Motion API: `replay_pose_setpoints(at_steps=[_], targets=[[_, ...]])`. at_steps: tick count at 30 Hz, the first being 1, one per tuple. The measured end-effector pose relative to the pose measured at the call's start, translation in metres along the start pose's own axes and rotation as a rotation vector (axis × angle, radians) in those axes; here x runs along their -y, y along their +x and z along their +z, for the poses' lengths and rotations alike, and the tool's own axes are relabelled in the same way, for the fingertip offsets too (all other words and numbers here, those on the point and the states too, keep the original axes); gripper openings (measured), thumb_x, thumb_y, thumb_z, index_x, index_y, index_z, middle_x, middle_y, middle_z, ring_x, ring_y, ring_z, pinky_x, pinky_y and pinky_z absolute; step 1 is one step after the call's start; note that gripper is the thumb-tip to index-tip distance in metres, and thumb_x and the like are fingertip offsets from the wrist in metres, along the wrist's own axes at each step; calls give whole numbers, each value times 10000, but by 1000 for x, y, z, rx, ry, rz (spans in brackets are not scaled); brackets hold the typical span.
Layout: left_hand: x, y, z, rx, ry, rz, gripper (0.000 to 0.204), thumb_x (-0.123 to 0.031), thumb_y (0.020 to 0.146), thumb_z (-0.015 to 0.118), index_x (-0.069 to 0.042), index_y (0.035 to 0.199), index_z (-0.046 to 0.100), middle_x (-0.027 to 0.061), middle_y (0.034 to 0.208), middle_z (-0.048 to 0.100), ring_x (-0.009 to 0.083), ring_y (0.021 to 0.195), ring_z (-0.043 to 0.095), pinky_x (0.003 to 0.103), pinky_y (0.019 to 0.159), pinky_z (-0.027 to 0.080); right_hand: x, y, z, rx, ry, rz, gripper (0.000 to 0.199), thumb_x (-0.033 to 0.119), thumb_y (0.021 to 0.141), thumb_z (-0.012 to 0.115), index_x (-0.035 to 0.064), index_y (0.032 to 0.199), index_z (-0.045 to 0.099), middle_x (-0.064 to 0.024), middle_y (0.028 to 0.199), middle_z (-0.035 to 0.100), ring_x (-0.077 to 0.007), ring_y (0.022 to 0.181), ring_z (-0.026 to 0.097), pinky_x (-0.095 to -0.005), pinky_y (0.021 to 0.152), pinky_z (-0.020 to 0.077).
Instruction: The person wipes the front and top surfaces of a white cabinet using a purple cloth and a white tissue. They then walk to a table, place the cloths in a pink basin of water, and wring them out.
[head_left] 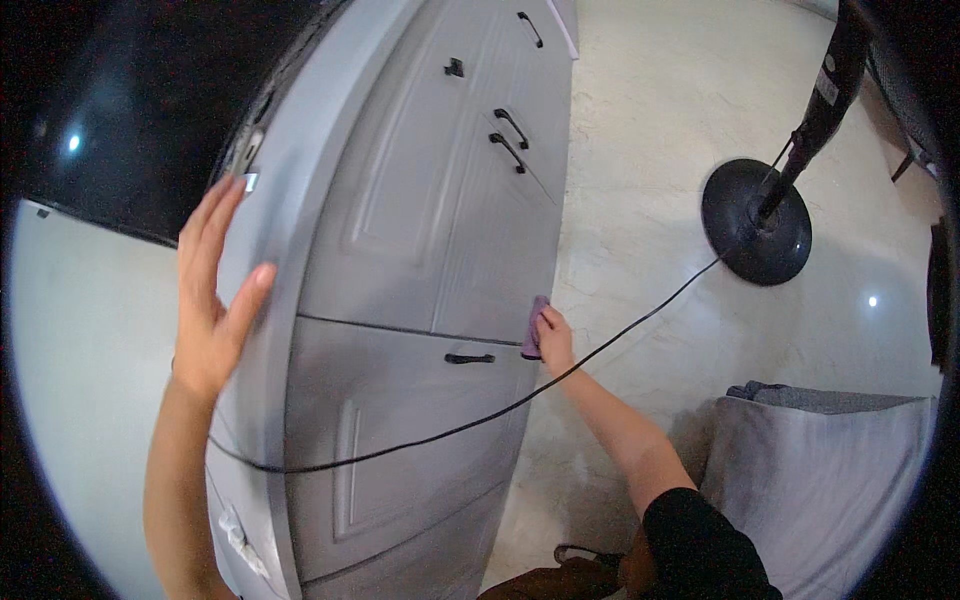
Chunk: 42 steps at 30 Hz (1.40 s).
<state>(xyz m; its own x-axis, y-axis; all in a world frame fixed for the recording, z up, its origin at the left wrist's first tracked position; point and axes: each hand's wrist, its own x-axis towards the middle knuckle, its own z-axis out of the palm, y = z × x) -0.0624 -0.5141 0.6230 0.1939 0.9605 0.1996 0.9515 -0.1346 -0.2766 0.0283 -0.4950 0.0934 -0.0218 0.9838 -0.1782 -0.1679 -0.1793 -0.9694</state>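
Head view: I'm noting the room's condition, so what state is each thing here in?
Left hand: open, thumb apart from the fingers
Right hand: closed on the purple cloth
Purple cloth: gripped
Cabinet doors: shut
Black cable: unwound, curving across the cabinet front
Black stand: standing on its round base
Gray sheet: draped

Shows a black stand [787,178] toward the upper right, with its round base flat on a pale, shiny floor [640,190]. Has a thin black cord [500,411] running from beside that base, curving away toward the lower left. Includes a draped grey cover [820,480] at lower right, with darker grey fabric [820,400] along its top, and a large glossy dark panel [110,120] at upper left, reflecting a bright spot.
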Motion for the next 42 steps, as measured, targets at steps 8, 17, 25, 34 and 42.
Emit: replay_pose_setpoints(at_steps=[8, 17, 25, 34, 42], targets=[[16, 25, 52, 76, -272, -245, 782, -498, 706, 587, -97, 1347, 388, 141, 1368, 374, 276, 1283, 316, 407, 1080, 205, 108, -10, 58, 135, -173, -459, 324, 164, 881, 483, -57, 1118, 494, -228, 1281, 417, -384, 1187, 368, -453, 1001, 288], [15, 34, 44, 155, -163, -286, 901, -562, 707, 588, -57, 1389, 288, 128, 1423, 303, 255, 1305, 292, 395, 1074, 203, -43, 52, 84, 79, 22, 107, 456, 222, 926, 387, -72, 1275, 379, -252, 1371, 308, -394, 1297, 243, -452, 1075, 179], [9, 32, 59, 120, -286, -409, 925, -555, 656, 616, -113, 1398, 286, 143, 1362, 376, 275, 1248, 366, 422, 1055, 265, 69, 102, 72, 213, -53, -398, 437, 195, 920, 415, -66, 1268, 373, -226, 1413, 252, -355, 1333, 181, -412, 1095, 134], [8, 37, 58, 89, -259, -420, 949, -561, 632, 609, -95, 1393, 285, 142, 1396, 333, 289, 1288, 323, 441, 1081, 231, -16, 100, 75, 51, -82, -191, 420, 189, 913, 409, -56, 1255, 410, -233, 1358, 345, -374, 1288, 273, -428, 1082, 188], [10, 33, 60, 83, -233, -420, 946, -552, 629, 601, -93, 1393, 282, 149, 1404, 317, 300, 1298, 305, 463, 1080, 230, 72, 167, 88, 0, 59, -416, 433, 198, 913, 394, -79, 1246, 400, -237, 1360, 334, -392, 1279, 272, -435, 1073, 205]])
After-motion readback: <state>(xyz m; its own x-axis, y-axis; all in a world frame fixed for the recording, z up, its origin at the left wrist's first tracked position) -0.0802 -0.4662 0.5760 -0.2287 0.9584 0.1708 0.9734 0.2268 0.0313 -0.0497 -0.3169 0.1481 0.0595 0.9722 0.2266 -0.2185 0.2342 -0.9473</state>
